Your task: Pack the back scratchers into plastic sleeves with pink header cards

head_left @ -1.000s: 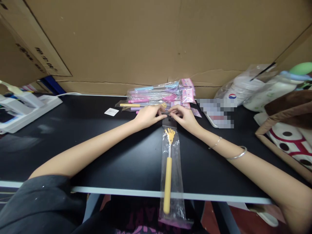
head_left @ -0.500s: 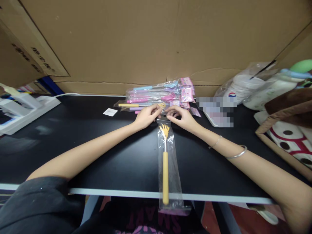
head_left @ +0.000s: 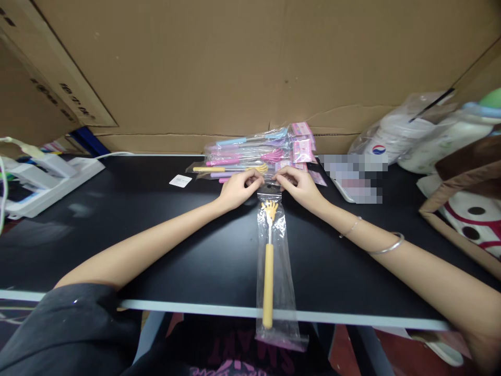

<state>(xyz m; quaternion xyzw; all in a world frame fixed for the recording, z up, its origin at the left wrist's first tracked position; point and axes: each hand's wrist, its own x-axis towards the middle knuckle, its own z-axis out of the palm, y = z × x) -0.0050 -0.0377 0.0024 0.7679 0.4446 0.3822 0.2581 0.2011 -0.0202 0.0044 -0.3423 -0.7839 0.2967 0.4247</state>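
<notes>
A yellow back scratcher [head_left: 268, 277] with a hand-shaped head lies inside a clear plastic bag [head_left: 282, 271]. The bag stretches toward me, and its lower end hangs past the table's front edge. At its far end, by the dark seal strip, my left hand [head_left: 240, 189] pinches the left side of the top flap. My right hand [head_left: 300, 189] is closed in a pinch on the right side of that flap. Just beyond my fingers rests a pile of bagged back scratchers [head_left: 246, 151] in blue, pink, purple and yellow, with pink header cards [head_left: 302, 150].
A small white card [head_left: 180, 180] lies left of the pile. At far left is a white power strip [head_left: 58, 188] with plugs. To the right are a partly blurred phone [head_left: 344, 183], a bagged cup [head_left: 399, 138], a bottle [head_left: 434, 143] and a brown-trimmed bag [head_left: 434, 201]. Cardboard [head_left: 195, 68] walls the back.
My hands have drawn slightly apart along the bag's top, which looks flatter and wider. The whole view has shifted a little, moving things rightward.
</notes>
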